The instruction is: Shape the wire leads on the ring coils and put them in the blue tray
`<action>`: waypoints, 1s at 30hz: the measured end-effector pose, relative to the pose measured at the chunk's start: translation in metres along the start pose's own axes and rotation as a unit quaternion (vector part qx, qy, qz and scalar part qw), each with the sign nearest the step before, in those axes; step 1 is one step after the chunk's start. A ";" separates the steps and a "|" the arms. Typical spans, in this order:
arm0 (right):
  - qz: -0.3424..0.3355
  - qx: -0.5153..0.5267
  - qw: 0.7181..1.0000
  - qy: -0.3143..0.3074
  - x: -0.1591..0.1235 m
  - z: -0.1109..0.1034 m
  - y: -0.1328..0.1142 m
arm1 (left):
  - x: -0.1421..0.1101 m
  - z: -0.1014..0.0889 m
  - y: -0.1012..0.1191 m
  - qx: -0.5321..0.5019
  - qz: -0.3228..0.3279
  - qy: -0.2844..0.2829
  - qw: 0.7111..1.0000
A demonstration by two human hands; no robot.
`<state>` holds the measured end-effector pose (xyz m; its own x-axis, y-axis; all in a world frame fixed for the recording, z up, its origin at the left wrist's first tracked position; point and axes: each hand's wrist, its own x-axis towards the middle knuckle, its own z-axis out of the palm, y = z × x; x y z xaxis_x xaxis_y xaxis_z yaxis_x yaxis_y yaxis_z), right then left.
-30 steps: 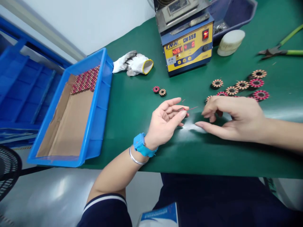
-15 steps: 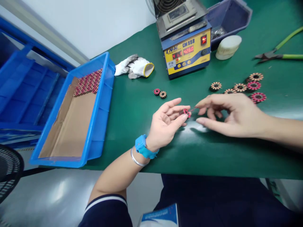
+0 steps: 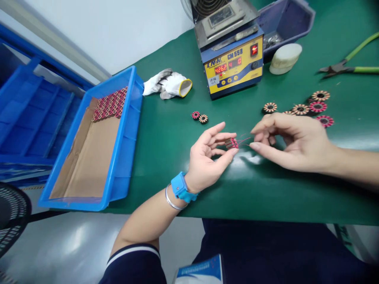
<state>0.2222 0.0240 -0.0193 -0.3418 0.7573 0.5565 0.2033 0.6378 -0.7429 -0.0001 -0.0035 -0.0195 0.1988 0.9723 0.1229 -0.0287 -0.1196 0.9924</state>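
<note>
My left hand (image 3: 207, 157) is closed on a small wound motor stator (image 3: 231, 143) with red windings, held between thumb and fingers. Several thin wire leads (image 3: 243, 141) fan out from its right end. To the right, my right hand (image 3: 293, 140) reaches the lead tips, its thumb and index fingertip apart. One lead appears to touch the thumb tip, though contact is hard to make out. Beyond my left hand, a red-faced stator (image 3: 196, 115) and a copper-faced stator (image 3: 203, 118) lie side by side on the green table (image 3: 166, 165).
A blue bin (image 3: 118, 157) with rows of stators stands left, beside white gloves (image 3: 168, 83). Behind are a yellow-fronted heating unit (image 3: 233, 69), a purple bin (image 3: 288, 23) and a white round block (image 3: 286, 58). More stators (image 3: 300, 109) and green-handled cutters (image 3: 337, 70) lie right.
My right hand has shifted slightly right, and its thumb and index finger have parted. The leads now spread out separately. In my left hand the stator is turned, showing more of its side.
</note>
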 end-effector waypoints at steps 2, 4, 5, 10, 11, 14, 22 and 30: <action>-0.020 -0.039 0.999 -0.024 -0.003 0.004 0.003 | -0.002 0.002 0.001 0.016 0.009 0.000 1.000; -0.046 -0.082 0.994 -0.050 -0.003 0.005 0.004 | -0.003 0.004 0.002 0.030 0.016 -0.003 0.999; -0.062 -0.102 0.991 -0.067 -0.002 0.004 0.004 | -0.003 0.004 0.003 0.036 0.021 -0.004 0.999; -0.102 -0.131 0.984 -0.070 0.002 -0.007 0.000 | 0.000 0.002 0.002 0.071 0.066 0.022 0.995; -0.099 -0.119 0.986 -0.056 0.002 -0.008 -0.001 | 0.000 0.002 0.001 0.077 0.072 0.024 0.994; -0.098 -0.105 0.990 -0.006 0.001 -0.002 -0.003 | -0.003 0.004 0.000 0.102 0.077 0.009 0.992; -0.073 -0.118 0.990 0.035 0.000 0.004 0.002 | -0.008 0.011 0.000 0.075 0.062 0.006 0.995; -0.092 -0.081 0.992 -0.009 -0.001 0.010 0.004 | 0.007 0.008 0.001 -0.139 -0.132 0.057 0.980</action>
<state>0.2136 0.0243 -0.0264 -0.4027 0.6244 0.6693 0.2806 0.7802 -0.5591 0.0093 0.0012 -0.0181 0.1251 0.9801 -0.1541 -0.2608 0.1823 0.9480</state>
